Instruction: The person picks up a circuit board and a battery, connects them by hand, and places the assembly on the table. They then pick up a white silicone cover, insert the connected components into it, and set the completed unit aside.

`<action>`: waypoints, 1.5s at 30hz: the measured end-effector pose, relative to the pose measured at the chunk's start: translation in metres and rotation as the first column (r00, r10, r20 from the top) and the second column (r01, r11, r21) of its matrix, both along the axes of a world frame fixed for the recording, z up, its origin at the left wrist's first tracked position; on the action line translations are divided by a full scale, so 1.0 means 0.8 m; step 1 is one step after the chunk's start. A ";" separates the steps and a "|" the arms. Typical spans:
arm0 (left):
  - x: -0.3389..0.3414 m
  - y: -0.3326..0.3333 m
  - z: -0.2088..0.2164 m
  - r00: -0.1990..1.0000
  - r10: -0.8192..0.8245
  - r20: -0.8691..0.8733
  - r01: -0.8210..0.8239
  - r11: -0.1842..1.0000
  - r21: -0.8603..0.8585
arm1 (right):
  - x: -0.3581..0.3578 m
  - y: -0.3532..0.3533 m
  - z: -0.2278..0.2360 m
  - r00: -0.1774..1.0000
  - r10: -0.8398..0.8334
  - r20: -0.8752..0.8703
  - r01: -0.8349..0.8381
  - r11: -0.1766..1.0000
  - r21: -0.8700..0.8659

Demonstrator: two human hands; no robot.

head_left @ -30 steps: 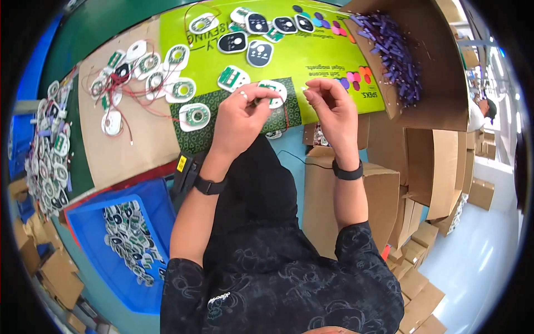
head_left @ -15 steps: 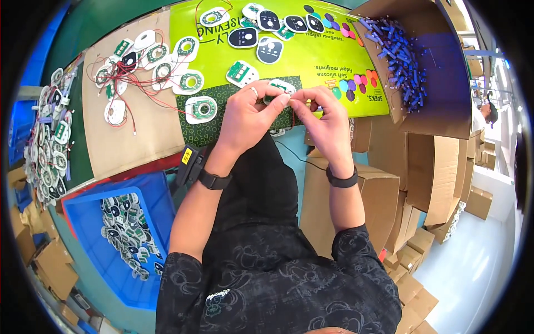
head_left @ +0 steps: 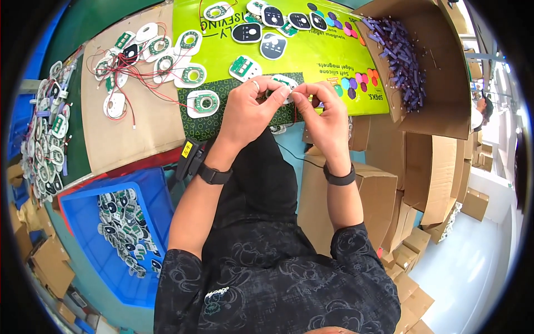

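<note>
Facing fingertip to fingertip, left hand (head_left: 248, 109) and right hand (head_left: 327, 116).
Whether either grip is clamped, cannot tell; white-and-green module (head_left: 285, 80) at their far side.

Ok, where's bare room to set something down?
The tan cardboard sheet is bare near its lower edge, beside the dark green patterned strip; so is the lime printed sheet between the dark-faced rounded panels and the right hand. Red-wired white rings crowd the tan sheet's middle.

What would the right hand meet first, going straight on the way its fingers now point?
Most likely the bare left hand, at its thumb tip; the gap looks slight, but depth there is unclear.
</note>
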State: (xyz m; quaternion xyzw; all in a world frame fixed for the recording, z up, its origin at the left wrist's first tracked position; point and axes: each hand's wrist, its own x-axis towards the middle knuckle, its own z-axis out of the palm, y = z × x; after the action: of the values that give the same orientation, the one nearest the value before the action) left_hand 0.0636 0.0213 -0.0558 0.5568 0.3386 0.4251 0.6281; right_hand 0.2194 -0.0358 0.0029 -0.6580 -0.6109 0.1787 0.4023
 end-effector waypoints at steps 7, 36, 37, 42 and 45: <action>0.003 -0.002 0.000 0.993 0.075 0.092 -0.068 0.995 -0.074 | -0.002 0.000 0.000 0.996 0.006 -0.085 -0.012 0.998 -0.065; 0.001 0.004 0.005 0.964 0.013 0.264 0.034 0.984 -0.172 | -0.032 0.011 -0.018 0.937 -0.072 0.342 -0.005 0.976 0.218; 0.001 0.005 0.006 0.965 0.013 0.263 0.034 0.984 -0.175 | -0.032 0.012 -0.018 0.937 -0.071 0.341 -0.005 0.976 0.216; 0.000 0.006 0.011 0.965 0.006 0.264 0.046 0.980 -0.192 | -0.027 0.017 -0.017 0.976 0.010 0.219 -0.061 0.972 0.228; -0.002 0.005 0.013 0.960 0.016 0.281 0.052 0.971 -0.232 | -0.031 0.019 -0.027 0.974 -0.004 0.225 -0.062 0.957 0.284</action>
State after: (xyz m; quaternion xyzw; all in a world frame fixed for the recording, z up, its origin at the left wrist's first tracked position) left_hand 0.0624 0.0255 -0.0452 0.4151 0.2894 0.4503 0.7357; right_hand 0.1946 -0.0202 -0.0190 -0.5989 -0.6814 0.0180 0.4203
